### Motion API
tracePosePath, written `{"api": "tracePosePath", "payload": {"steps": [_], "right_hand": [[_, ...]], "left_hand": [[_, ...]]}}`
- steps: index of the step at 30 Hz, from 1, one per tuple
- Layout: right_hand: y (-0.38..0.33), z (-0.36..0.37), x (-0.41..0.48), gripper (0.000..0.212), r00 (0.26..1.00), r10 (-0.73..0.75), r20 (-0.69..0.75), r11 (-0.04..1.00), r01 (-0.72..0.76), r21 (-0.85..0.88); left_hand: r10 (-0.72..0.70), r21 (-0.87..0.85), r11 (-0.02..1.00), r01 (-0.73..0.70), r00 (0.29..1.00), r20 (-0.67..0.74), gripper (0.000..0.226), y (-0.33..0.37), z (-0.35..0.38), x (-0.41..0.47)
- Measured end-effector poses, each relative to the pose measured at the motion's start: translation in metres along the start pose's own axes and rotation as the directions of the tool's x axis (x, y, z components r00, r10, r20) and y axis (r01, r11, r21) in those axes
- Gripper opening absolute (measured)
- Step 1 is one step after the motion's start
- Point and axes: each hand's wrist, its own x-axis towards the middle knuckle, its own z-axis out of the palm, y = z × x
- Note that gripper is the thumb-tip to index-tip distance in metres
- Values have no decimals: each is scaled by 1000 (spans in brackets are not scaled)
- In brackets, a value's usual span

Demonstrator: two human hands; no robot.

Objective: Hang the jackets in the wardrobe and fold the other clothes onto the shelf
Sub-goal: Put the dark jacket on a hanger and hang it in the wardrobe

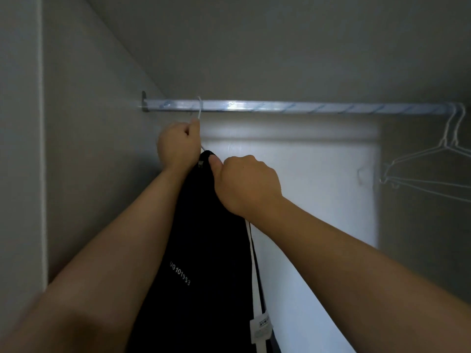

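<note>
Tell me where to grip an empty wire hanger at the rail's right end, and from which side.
Probably the neck of the empty hanger, under its hook, from the left and below: the hook sits over the rail, so it lifts off upward.

One legible marking recorded. The black jacket (209,238), held at its collar by my right grip (248,184), carries the code "UG101953" (180,273) in small white capitals and digits. It is printed on the dark fabric at lower centre of the frame and slopes down to the right. A white tag (261,329) hangs on a white strap (252,256) along the jacket's right edge, near the bottom of the frame. It bears a short line of dark print, too small and blurred to read.
</note>
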Motion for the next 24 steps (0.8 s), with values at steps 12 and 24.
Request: {"api": "tracePosePath", "payload": {"steps": [12, 24], "right_hand": [[170, -37, -39, 40, 899, 428, -88, 886, -437, -155], [351, -136, -128, 31, 733, 627, -262, 511, -642, -572]], "left_hand": [[127, 199, 926, -321, 762, 635, 19, 186, 27, -38], [17, 17, 959, -283, 117, 993, 38, 296, 244, -167]]}}
